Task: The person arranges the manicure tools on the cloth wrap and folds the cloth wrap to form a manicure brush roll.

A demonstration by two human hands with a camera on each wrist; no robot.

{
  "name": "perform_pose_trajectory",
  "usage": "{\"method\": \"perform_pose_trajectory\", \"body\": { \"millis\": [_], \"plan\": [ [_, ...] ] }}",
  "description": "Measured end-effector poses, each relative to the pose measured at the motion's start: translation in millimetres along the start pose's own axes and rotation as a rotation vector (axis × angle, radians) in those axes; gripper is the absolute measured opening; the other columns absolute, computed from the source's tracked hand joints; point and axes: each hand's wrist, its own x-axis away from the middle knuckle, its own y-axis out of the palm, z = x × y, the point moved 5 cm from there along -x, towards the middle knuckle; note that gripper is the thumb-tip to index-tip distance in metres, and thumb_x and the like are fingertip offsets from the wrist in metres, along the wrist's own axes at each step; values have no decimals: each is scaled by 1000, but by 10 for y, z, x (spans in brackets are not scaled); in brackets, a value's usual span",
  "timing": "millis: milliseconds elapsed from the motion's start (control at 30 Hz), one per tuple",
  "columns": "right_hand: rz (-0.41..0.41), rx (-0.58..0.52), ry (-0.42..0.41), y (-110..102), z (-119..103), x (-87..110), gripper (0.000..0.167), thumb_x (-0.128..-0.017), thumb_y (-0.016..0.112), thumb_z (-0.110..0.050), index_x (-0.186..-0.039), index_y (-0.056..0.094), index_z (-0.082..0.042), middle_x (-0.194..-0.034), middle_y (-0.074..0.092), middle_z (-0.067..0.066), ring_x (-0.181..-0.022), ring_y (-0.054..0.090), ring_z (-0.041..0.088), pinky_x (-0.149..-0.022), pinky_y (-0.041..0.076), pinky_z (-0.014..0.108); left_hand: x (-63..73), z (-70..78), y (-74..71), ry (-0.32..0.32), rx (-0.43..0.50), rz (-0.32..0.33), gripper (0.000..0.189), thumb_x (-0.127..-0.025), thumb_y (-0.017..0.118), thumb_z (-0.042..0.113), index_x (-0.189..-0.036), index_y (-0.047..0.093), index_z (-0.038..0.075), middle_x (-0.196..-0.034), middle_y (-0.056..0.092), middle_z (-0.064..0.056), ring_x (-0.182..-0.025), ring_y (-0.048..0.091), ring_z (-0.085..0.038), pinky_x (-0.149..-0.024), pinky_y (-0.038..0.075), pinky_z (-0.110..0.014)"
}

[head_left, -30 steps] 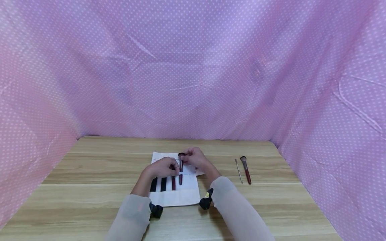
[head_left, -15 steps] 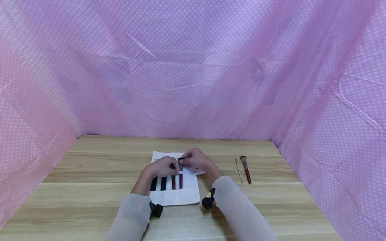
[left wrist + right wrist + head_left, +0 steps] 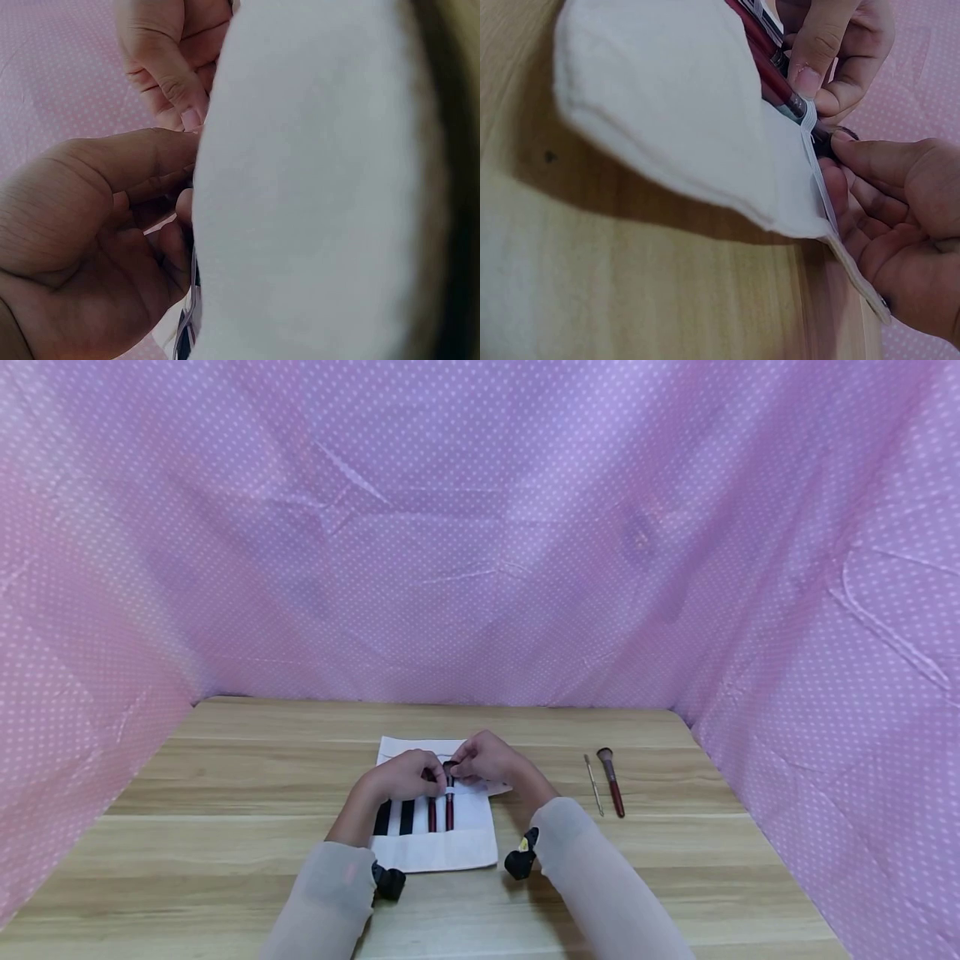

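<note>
A white cloth brush roll [image 3: 435, 853] lies on the table under both hands. Its lower pocket covers the handle ends of two dark red makeup brushes. My right hand [image 3: 487, 758] pinches the right-hand makeup brush [image 3: 450, 814] by its dark bristle end. That brush passes under a white elastic band [image 3: 809, 116], which my left hand [image 3: 407, 775] pinches between thumb and fingers right beside the ferrule. Left of it, the second brush [image 3: 432, 817] lies parallel, its upper part hidden by my left hand. Black strips [image 3: 407, 817] show farther left on the roll.
To the right on the wooden table [image 3: 675, 860] lie another red-handled makeup brush [image 3: 611, 782] and a thin metal tool [image 3: 594, 785]. Pink dotted cloth [image 3: 480, 568] hangs behind and at both sides. Black wrist cameras [image 3: 389, 882] sit at the sleeves.
My right hand has moved slightly toward me, sliding the makeup brush down through the elastic band until its handle end went into the lower pocket. My left hand has stayed in place.
</note>
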Motion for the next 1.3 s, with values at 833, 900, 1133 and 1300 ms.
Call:
{"method": "perform_pose_trajectory", "body": {
  "millis": [833,900,1133,1300],
  "plan": [
    [112,62,11,-252,-17,123,10,-97,68,-6,-104,75,-4,-89,70,5,-77,63,16,-68,55,30,-10,6,-14,-28,-6,-3,12,-92,74,8,-83,72,16,-95,65,4,-92,56,-15,-89,45,-40],
    [134,70,1,-333,-11,172,12,-98,68,-7,-107,74,-3,-92,69,5,-80,64,16,-70,55,31,-11,6,-13,-28,-6,-1,13,-92,74,8,-83,72,16,-95,65,4,-91,56,-15,-88,45,-39],
    [218,124,-67,-682,29,437,19,-98,67,-7,-113,70,3,-99,71,8,-89,66,19,-81,56,34,-2,11,-3,-34,0,5,13,-92,75,7,-83,71,15,-95,63,4,-89,56,-15,-84,46,-37],
    [249,178,-75,-962,178,624,22,-99,66,-9,-115,68,6,-100,70,10,-90,66,21,-80,56,36,2,15,-9,-29,-7,12,13,-92,75,8,-83,71,15,-94,64,4,-87,56,-15,-82,46,-36]
  ]
}}
